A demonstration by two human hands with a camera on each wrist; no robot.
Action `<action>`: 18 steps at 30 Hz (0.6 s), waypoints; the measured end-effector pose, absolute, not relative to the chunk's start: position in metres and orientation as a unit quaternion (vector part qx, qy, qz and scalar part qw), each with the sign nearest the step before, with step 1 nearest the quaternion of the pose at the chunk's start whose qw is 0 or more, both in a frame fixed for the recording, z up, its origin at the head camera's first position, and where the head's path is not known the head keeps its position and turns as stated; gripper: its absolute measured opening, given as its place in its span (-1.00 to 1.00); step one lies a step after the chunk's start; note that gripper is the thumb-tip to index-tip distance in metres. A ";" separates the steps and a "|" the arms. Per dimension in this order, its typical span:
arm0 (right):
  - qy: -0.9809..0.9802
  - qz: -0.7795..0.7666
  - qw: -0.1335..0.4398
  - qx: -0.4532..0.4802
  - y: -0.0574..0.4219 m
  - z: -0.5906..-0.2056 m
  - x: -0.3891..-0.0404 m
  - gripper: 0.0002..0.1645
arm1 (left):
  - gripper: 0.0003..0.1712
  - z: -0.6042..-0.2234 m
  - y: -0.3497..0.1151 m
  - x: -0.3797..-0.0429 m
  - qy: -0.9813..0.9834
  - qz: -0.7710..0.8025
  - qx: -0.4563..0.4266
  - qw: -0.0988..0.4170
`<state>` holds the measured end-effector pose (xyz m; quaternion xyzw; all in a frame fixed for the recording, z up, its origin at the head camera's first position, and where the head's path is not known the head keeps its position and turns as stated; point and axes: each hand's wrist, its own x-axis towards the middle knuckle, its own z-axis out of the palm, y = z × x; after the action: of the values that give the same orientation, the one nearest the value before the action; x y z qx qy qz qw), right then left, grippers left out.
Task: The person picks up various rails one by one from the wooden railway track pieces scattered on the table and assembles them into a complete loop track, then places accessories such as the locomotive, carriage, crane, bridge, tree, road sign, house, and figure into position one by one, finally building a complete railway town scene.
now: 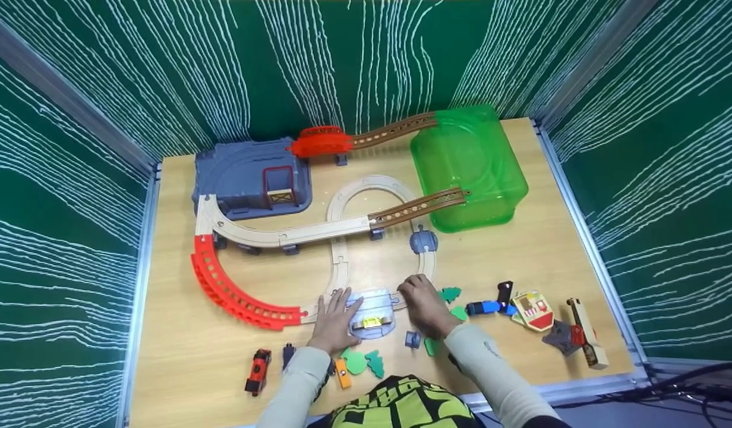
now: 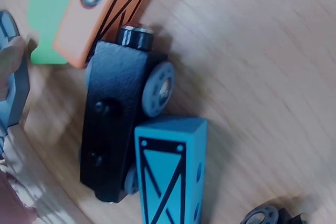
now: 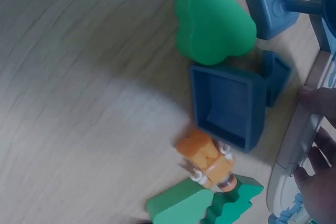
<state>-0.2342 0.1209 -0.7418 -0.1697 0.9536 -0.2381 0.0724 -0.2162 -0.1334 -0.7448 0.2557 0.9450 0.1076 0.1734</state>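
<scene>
My left hand (image 1: 333, 324) presses on the wooden track beside the grey-blue track plate (image 1: 372, 297), its fingers spread and its thumb at the plate's edge. A small yellow-marked piece (image 1: 372, 323) sits on that plate. To the right of the plate, my right hand (image 1: 425, 303) grips a light wooden track piece (image 3: 295, 135), thumb on one side and fingers on the other. This piece meets the plate's right side, and much of it is hidden under the hand in the head view. Beyond it, a curved wooden track (image 1: 427, 264) leads up to a round grey connector (image 1: 423, 241).
Behind stand a grey tunnel base (image 1: 241, 172) and a green bin (image 1: 491, 178) joined by raised track. A red track (image 1: 235, 291) curves at left. Near the front lie a red engine (image 1: 258, 371), an orange wagon (image 2: 79, 24), a blue wagon (image 2: 173, 166) and an orange figure (image 3: 207, 158).
</scene>
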 end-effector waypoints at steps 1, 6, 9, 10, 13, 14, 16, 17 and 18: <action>0.952 -0.243 0.074 -0.171 0.122 -0.740 -0.235 -0.76 | 0.13 -0.744 -0.134 -0.217 0.945 0.110 0.255 0.174; 0.939 -0.285 0.037 -0.192 0.125 -0.730 -0.237 -0.78 | 0.14 -0.735 -0.142 -0.218 0.943 0.140 0.246 0.173; 0.936 -0.295 0.015 -0.193 0.129 -0.722 -0.239 -0.81 | 0.12 -0.726 -0.150 -0.218 0.945 0.165 0.238 0.153; 0.936 -0.295 0.012 -0.191 0.131 -0.719 -0.240 -0.81 | 0.11 -0.724 -0.153 -0.219 0.946 0.172 0.235 0.145; 0.942 -0.283 0.012 -0.180 0.139 -0.709 -0.241 -0.76 | 0.08 -0.716 -0.163 -0.218 0.951 0.177 0.223 0.124; 0.943 -0.282 0.013 -0.178 0.142 -0.705 -0.242 -0.73 | 0.08 -0.713 -0.167 -0.218 0.953 0.177 0.216 0.120; 0.944 -0.278 0.008 -0.176 0.149 -0.698 -0.242 -0.67 | 0.09 -0.707 -0.174 -0.217 0.955 0.181 0.202 0.118; 0.945 -0.277 0.005 -0.175 0.152 -0.695 -0.241 -0.65 | 0.09 -0.704 -0.178 -0.216 0.957 0.182 0.195 0.117; 0.945 -0.278 0.000 -0.175 0.156 -0.692 -0.241 -0.62 | 0.09 -0.701 -0.182 -0.216 0.958 0.184 0.188 0.116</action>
<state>-0.2410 0.1560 -0.6919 -0.1747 0.9446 -0.2780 -0.0004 -0.2156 -0.1817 -0.7014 0.1882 0.9577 0.1840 0.1165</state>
